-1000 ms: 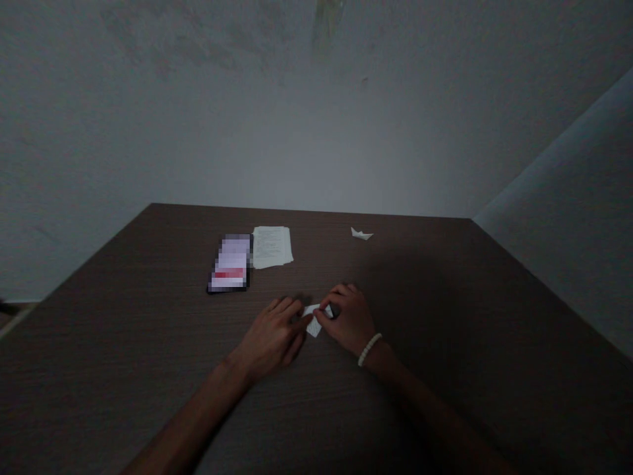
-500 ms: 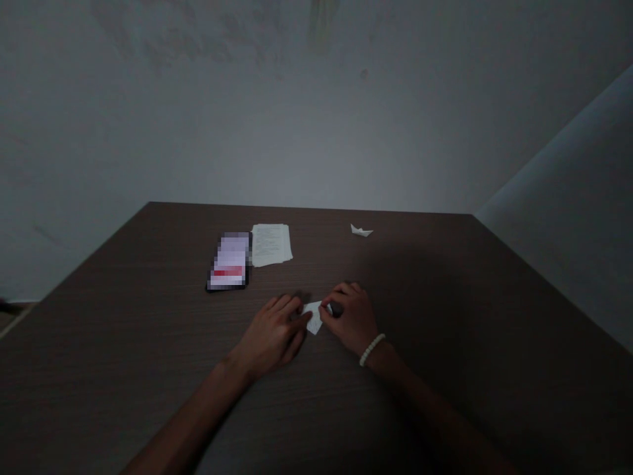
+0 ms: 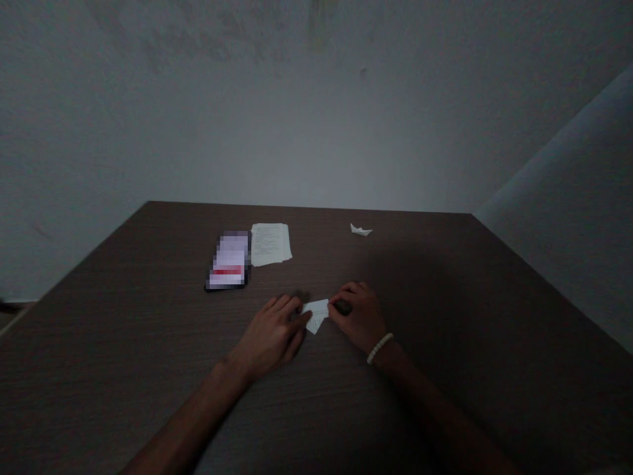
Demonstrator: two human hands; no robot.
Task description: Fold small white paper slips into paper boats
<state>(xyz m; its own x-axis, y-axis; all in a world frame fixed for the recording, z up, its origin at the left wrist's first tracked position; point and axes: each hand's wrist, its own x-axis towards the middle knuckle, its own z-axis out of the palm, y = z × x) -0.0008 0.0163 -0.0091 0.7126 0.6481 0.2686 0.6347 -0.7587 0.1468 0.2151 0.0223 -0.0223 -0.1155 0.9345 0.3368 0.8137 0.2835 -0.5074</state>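
Note:
A small folded piece of white paper [image 3: 317, 315] lies on the dark wooden table [image 3: 148, 369] between my hands. My left hand [image 3: 271, 335] rests flat with its fingers stretched out, the fingertips pressing the paper's left edge. My right hand [image 3: 360, 315], with a white bead bracelet at the wrist, has its fingers curled and pinched at the paper's right edge. The light is dim.
A phone [image 3: 228, 261] with a lit screen lies at the back left, next to a sheet of printed paper [image 3: 270, 244]. A small folded paper boat [image 3: 361, 230] sits near the table's far edge. A grey wall stands behind the table.
My right hand has slid a little to the right along the paper, so more of the white piece shows. My left hand has stayed in place.

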